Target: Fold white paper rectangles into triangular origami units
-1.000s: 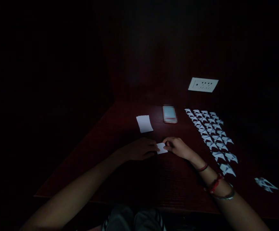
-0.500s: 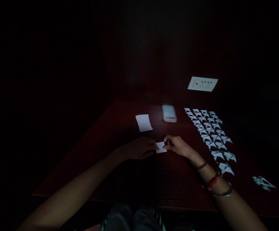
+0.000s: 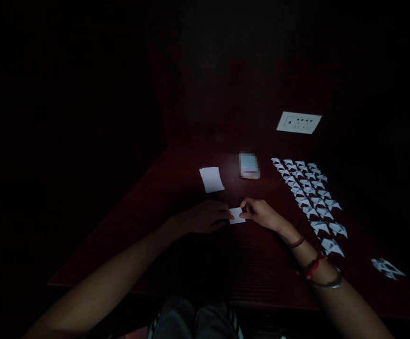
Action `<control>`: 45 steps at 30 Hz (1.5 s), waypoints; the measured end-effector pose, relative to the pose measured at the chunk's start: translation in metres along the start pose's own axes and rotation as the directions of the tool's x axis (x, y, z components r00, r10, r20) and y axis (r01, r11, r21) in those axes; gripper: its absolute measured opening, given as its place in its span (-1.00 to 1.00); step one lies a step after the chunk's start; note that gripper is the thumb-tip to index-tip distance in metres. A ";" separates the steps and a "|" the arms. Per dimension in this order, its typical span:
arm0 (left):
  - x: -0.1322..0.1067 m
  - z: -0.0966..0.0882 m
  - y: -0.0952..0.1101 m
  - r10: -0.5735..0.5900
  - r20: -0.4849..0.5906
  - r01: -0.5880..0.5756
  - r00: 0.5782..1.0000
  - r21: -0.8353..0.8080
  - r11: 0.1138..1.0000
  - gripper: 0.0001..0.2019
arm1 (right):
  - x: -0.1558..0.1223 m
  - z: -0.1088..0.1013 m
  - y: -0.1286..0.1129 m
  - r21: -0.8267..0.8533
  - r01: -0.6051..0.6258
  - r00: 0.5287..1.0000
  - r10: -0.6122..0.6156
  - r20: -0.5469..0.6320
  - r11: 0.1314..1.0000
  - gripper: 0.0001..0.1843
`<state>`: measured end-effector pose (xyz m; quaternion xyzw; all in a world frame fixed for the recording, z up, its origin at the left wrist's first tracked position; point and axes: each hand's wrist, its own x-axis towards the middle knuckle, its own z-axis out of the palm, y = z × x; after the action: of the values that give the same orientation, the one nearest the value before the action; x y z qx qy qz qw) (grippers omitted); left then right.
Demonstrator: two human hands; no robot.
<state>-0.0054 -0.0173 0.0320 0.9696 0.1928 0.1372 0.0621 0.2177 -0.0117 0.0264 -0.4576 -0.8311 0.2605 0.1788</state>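
Observation:
A small white piece of paper (image 3: 237, 215), roughly square, is held low over or on the dark red table (image 3: 261, 263) between my two hands. My left hand (image 3: 210, 216) grips its left edge with the fingertips, the thumb side in shadow. From the other side, my right hand (image 3: 259, 213) pinches the right edge between thumb and forefinger. Whether the paper is folded is too small to tell. Beyond my left hand lies a stack of white paper sheets (image 3: 212, 180), slightly fanned.
Rows of folded white paper figures (image 3: 307, 189) stand along the right of the table. A small pile of folded paper pieces (image 3: 388, 268) lies near the right edge. A blurred rectangular object (image 3: 249, 165) is at the back. A socket plate (image 3: 299, 122) is on the wall.

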 end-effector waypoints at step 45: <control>0.005 0.004 0.010 -0.084 -0.015 0.085 0.996 0.085 0.993 -0.74 | -0.001 0.001 -0.002 0.029 0.006 1.000 -0.006 -0.009 1.000 -0.80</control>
<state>0.0041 -0.0251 0.0310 0.9616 0.2398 0.1314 0.0250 0.2166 -0.0136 0.0268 -0.4538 -0.8278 0.2699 0.1897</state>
